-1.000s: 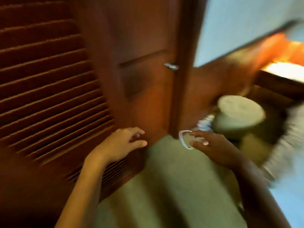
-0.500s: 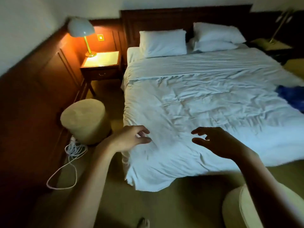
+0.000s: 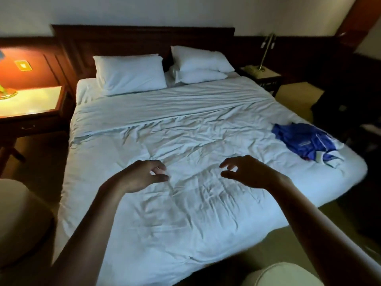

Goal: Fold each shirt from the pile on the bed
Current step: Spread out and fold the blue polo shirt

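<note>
A crumpled pile of blue and white shirts (image 3: 307, 143) lies near the right edge of a wide bed (image 3: 185, 203) covered with a wrinkled white sheet. My left hand (image 3: 142, 175) and my right hand (image 3: 249, 172) hover side by side over the middle of the bed, fingers loosely curled, holding nothing. Both hands are well to the left of the shirt pile and apart from it.
Two white pillows (image 3: 129, 74) lean on a dark wooden headboard (image 3: 142, 38). A lit bedside table (image 3: 31, 102) stands at the left, another bedside table with a lamp (image 3: 261, 74) at the far right. Round beige stools sit at the lower left (image 3: 18, 219) and lower right (image 3: 282, 275).
My view swung from a wooden door and wall round to the bed, then further right. The shirt pile is now fully in sight. Both hands stayed raised in front of me, empty.
</note>
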